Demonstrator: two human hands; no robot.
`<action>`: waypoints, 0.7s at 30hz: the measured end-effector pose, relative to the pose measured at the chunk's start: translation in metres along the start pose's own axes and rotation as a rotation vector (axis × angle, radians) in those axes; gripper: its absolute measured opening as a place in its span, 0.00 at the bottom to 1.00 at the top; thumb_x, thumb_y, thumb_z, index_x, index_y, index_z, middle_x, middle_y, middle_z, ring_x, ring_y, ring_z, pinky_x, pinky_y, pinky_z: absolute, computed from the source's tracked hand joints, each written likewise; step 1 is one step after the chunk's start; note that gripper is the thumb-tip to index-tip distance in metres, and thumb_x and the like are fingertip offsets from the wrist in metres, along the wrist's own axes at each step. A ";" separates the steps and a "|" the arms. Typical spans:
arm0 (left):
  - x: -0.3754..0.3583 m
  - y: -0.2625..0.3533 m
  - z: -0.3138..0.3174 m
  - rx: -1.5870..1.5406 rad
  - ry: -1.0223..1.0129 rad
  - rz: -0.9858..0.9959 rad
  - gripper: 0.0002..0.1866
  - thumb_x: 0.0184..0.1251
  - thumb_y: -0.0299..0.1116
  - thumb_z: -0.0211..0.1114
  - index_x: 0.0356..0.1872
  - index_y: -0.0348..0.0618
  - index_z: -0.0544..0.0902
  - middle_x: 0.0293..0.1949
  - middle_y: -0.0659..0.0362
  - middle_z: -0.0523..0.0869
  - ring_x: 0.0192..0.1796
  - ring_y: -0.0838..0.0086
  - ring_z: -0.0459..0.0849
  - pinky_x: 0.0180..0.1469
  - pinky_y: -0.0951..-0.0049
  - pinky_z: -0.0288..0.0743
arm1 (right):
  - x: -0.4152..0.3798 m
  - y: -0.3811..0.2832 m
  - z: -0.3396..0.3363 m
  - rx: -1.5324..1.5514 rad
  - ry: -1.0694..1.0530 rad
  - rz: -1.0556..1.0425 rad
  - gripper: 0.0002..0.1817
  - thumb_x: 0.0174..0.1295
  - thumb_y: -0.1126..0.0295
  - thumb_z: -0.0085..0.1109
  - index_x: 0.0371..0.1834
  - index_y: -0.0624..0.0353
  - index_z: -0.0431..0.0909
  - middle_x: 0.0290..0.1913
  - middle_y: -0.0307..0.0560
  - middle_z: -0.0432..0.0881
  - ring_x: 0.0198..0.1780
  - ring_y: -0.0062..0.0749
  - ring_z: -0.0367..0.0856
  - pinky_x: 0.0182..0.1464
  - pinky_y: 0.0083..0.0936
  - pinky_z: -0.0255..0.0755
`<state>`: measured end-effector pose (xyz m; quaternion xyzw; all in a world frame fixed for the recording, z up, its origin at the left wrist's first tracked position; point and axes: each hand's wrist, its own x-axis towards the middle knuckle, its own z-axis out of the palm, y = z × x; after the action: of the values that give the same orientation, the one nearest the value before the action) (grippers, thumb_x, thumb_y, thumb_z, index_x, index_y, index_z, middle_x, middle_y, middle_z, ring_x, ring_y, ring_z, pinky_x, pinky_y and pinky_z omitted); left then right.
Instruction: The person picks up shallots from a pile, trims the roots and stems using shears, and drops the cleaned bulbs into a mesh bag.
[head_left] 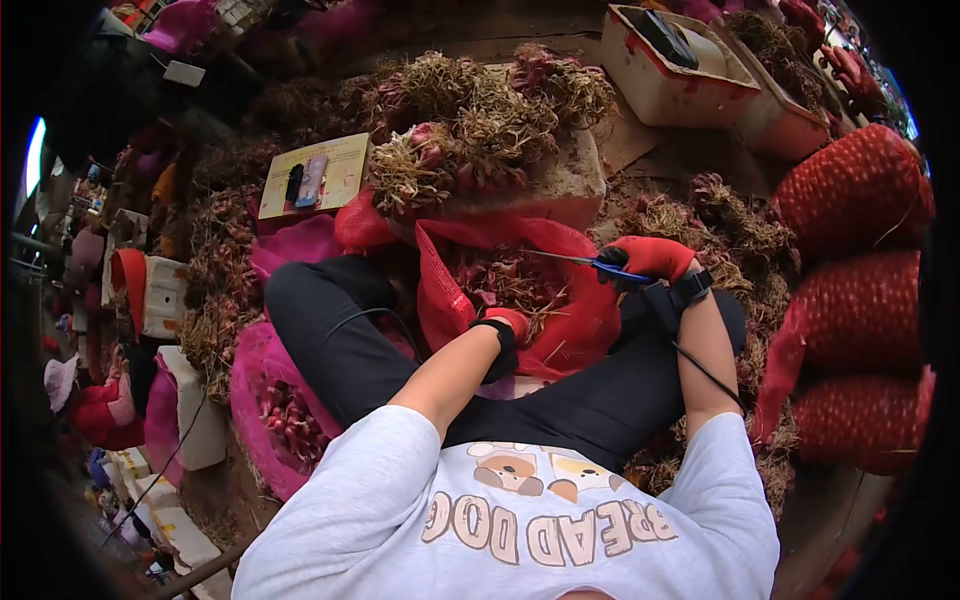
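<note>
My right hand [650, 258], in a red glove, is closed around the blue handles of a pair of scissors [625, 272]. Their blades point left, above the mouth of a red mesh bag [590, 335] between my legs. Inside the bag lie shallots [495, 275] with dry stalks. My left hand [507, 322], also gloved in red, is low at the bag's near side. It looks closed on some shallots with pale stalks sticking out, though its fingertips are mostly hidden.
Bundled shallots [470, 110] top a block ahead. A yellow board [330, 165] carries a phone-like object. Full red mesh sacks [860, 310] are stacked at right, a white foam box [680, 95] stands beyond, and a pink bag [270, 400] of shallots sits at left.
</note>
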<state>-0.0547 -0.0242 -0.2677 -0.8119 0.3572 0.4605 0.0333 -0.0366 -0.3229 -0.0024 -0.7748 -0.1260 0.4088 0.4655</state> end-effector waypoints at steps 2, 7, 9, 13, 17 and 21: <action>-0.055 -0.004 -0.061 -0.512 -0.141 0.075 0.10 0.61 0.36 0.63 0.38 0.47 0.89 0.37 0.60 0.88 0.38 0.72 0.85 0.47 0.62 0.76 | -0.008 0.014 -0.011 -0.059 0.016 0.009 0.16 0.46 0.74 0.69 0.42 0.58 0.81 0.37 0.39 0.84 0.39 0.24 0.80 0.43 0.26 0.74; -0.097 -0.086 -0.068 -0.308 0.227 -0.369 0.17 0.52 0.44 0.69 0.36 0.41 0.88 0.44 0.45 0.86 0.47 0.56 0.85 0.48 0.63 0.78 | -0.023 0.033 -0.024 -0.237 0.240 0.200 0.18 0.46 0.70 0.68 0.42 0.60 0.80 0.37 0.44 0.84 0.39 0.30 0.83 0.44 0.28 0.76; -0.104 -0.076 -0.068 -0.307 0.226 -0.444 0.23 0.52 0.47 0.69 0.42 0.39 0.86 0.48 0.45 0.84 0.51 0.53 0.83 0.54 0.61 0.76 | -0.004 0.059 -0.017 -0.543 0.499 0.012 0.20 0.47 0.67 0.67 0.44 0.61 0.79 0.38 0.50 0.85 0.41 0.40 0.83 0.47 0.30 0.76; -0.140 -0.002 -0.112 -0.124 0.209 -0.220 0.27 0.56 0.52 0.66 0.48 0.39 0.83 0.53 0.47 0.82 0.57 0.56 0.80 0.59 0.60 0.73 | -0.008 0.024 -0.019 -0.600 0.460 0.149 0.26 0.48 0.61 0.63 0.52 0.59 0.78 0.50 0.58 0.81 0.55 0.49 0.77 0.58 0.35 0.70; -0.190 0.030 -0.160 -0.152 0.539 -0.183 0.24 0.60 0.50 0.61 0.50 0.42 0.78 0.48 0.48 0.83 0.54 0.52 0.79 0.56 0.59 0.71 | -0.015 0.025 -0.024 -0.475 0.350 0.178 0.28 0.47 0.60 0.63 0.54 0.60 0.77 0.51 0.59 0.80 0.56 0.48 0.77 0.58 0.35 0.70; -0.225 0.037 -0.188 -0.311 0.470 0.184 0.19 0.57 0.42 0.66 0.47 0.44 0.80 0.43 0.50 0.85 0.48 0.54 0.82 0.51 0.61 0.74 | -0.014 0.047 -0.030 -0.445 0.410 0.156 0.26 0.46 0.60 0.64 0.51 0.59 0.79 0.51 0.58 0.80 0.55 0.50 0.77 0.57 0.35 0.70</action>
<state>-0.0134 0.0003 0.0240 -0.8559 0.3524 0.3103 -0.2169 -0.0321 -0.3748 -0.0267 -0.9314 -0.0562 0.2406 0.2674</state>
